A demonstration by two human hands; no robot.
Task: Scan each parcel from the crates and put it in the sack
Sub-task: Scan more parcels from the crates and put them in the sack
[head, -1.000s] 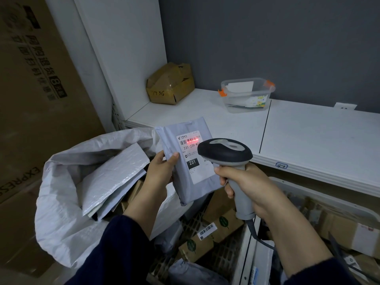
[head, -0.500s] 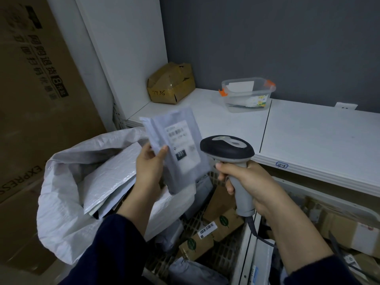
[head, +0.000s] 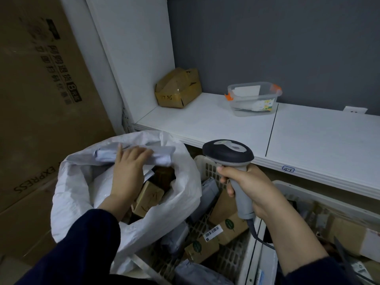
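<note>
Standing open at your left, the white sack [head: 82,204] leans against the slatted crate [head: 208,171] of parcels [head: 228,228], and over its mouth your left hand [head: 129,168] holds the grey parcel [head: 163,155] above the brown boxes [head: 148,200] inside, while your right hand [head: 254,191] grips the scanner [head: 228,153] over the crate.

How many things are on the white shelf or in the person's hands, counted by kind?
Cardboard box: 1
Clear plastic tub: 1
Grey parcel, in left hand: 1
Scanner, in right hand: 1
Total: 4
</note>
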